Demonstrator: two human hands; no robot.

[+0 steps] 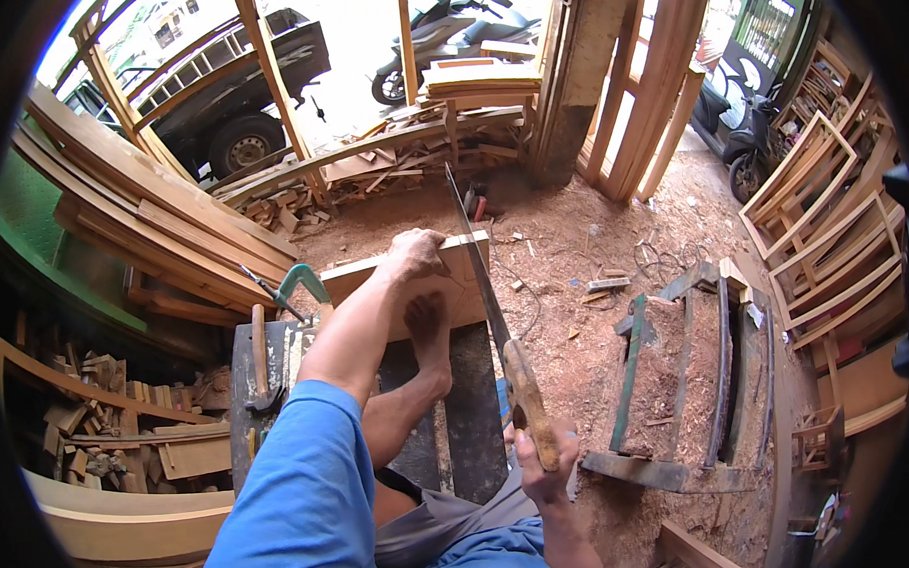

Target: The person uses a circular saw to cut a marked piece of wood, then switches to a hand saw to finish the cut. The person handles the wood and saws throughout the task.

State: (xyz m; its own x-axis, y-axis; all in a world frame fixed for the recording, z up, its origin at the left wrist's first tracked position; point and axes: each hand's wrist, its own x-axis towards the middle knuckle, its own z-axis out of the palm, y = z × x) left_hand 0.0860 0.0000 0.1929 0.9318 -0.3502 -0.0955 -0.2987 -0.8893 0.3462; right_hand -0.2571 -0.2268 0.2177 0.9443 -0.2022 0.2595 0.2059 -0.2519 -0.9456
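Note:
My right hand [543,463] is wrapped round the worn wooden handle of a handsaw [488,293]. Its long, narrow blade points away from me and crosses by the right end of a pale wooden board [463,302]; whether the teeth are in the wood I cannot tell. The board stands on edge on a dark, low bench [475,403]. Over the board's top edge, my left hand [418,255] is closed, gripping it near the right end. My bare foot [428,325] presses on the board's near face.
A hammer [260,351] and a teal curved tool [302,281] lie on the bench's left. A slatted wood-and-metal frame [678,376] stands right. Long planks [162,224] lean left, scrap wood [371,172] is heaped ahead, and wooden frames [833,241] line the far right. Shavings cover the floor.

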